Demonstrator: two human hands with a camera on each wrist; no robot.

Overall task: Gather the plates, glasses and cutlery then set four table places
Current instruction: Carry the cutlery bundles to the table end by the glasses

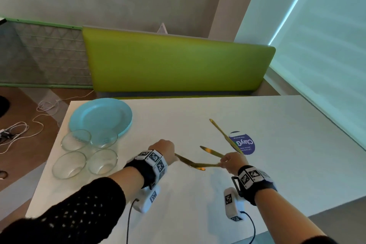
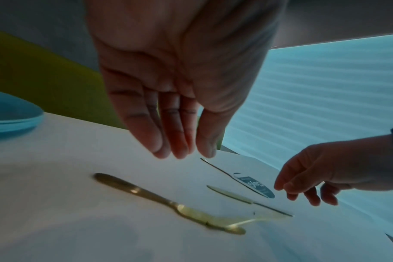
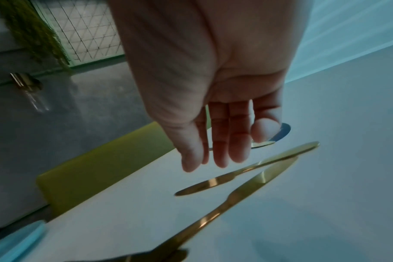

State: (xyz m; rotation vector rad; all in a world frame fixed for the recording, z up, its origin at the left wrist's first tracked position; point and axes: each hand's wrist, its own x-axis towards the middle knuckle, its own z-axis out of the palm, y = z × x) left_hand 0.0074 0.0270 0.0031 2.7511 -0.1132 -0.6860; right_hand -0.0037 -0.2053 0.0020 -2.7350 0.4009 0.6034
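Observation:
Several gold knives lie loose on the white table (image 1: 287,164). One knife (image 1: 224,134) lies across a round purple sticker (image 1: 245,144). A second knife (image 1: 210,151) lies just left of it, and two more cross at their blades (image 1: 195,165) between my hands. My left hand (image 1: 164,148) hovers over the handle of the nearest knife (image 2: 146,192), fingers (image 2: 162,145) straight and holding nothing. My right hand (image 1: 230,160) hangs above two knives (image 3: 247,170), fingers (image 3: 220,156) straight and empty. A stack of blue plates (image 1: 101,117) and several clear glasses (image 1: 69,165) stand at the table's left.
A green padded bench back (image 1: 178,65) runs along the table's far edge. A window blind (image 1: 316,45) fills the right side. White cables (image 1: 29,125) trail on the brown floor to the left of the table.

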